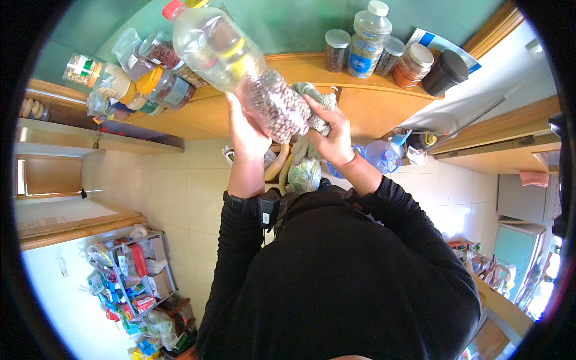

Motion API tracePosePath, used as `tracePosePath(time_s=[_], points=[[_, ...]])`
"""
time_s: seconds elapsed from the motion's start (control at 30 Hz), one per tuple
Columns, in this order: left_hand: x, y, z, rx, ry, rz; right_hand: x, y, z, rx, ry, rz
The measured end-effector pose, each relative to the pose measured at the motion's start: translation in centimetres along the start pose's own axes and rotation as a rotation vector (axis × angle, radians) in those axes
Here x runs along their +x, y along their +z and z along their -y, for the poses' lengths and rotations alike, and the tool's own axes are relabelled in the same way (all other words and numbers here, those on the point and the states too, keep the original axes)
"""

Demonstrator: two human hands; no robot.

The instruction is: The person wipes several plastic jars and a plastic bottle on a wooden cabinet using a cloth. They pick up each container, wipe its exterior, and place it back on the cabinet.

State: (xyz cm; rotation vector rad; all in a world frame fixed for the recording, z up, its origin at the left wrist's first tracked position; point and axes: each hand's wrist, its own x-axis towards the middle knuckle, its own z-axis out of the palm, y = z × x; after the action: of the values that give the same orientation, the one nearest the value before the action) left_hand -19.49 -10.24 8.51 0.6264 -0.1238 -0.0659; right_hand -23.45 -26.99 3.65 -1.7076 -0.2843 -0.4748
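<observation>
A large clear plastic bottle [252,67] with a red cap is tilted in front of me, its cap end up and to the left. Speckled beans or similar seeds [281,105] fill its lower part. My left hand [247,130] supports the bottle from below, near its middle. In my right hand [333,135] is a crumpled grey-green cloth [317,96], pressed against the bottle's base. Part of the cloth is hidden behind my fingers.
A wooden cabinet top [301,69] carries jars [164,85] at left and a bottle [366,42] with several canisters at right. Below stand a cabbage [305,175] and a blue-tinted water jug [382,155]. A loaded rack [139,274] stands lower left.
</observation>
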Motion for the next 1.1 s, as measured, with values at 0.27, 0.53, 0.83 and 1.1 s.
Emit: tracePosePath(time_s=[0.27,0.53,0.83,1.1], points=[[0.4,-2.4,-0.2,0.229,0.036,0.056,-0.4,-1.5,-0.1,-0.071,-0.035,0.145],[0.1,-4.2,-0.6,0.217,-0.021,0.082,6.8,-6.1,4.1,-0.043,-0.178,-0.052],[-0.5,-2.6,0.6,0.197,-0.097,0.074,15.9,-2.7,10.3,-0.260,-0.771,0.293],[-1.1,-5.6,-1.7,0.108,-0.125,-0.147,6.9,-1.2,6.1,-0.230,-0.533,0.562]])
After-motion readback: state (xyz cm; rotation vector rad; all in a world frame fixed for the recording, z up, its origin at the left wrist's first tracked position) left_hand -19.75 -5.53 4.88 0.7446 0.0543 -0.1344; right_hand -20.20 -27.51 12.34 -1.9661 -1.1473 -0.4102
